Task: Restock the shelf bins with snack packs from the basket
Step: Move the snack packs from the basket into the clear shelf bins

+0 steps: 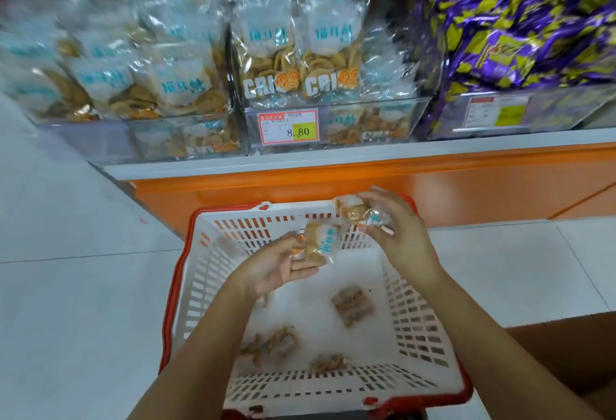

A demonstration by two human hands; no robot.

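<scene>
A white slatted basket [413, 326] with a red rim sits on the floor below the shelf. Several small clear snack packs [351, 308] lie on its bottom. My left hand [276, 268] is above the basket's middle, fingers closed on one clear snack pack [318, 243] with blue print. My right hand [400, 229] is over the basket's far right corner, gripping another snack pack [355, 211]. Above, clear shelf bins [336, 123] hold larger bags of the same curled biscuits.
A price tag [288, 128] reading 8.80 is stuck on the middle bin. Purple and yellow wrapped packs [520, 26] fill the bin to the right. An orange shelf base [366, 189] stands behind the basket. A brown cardboard box [573, 353] sits at right on the pale tiled floor.
</scene>
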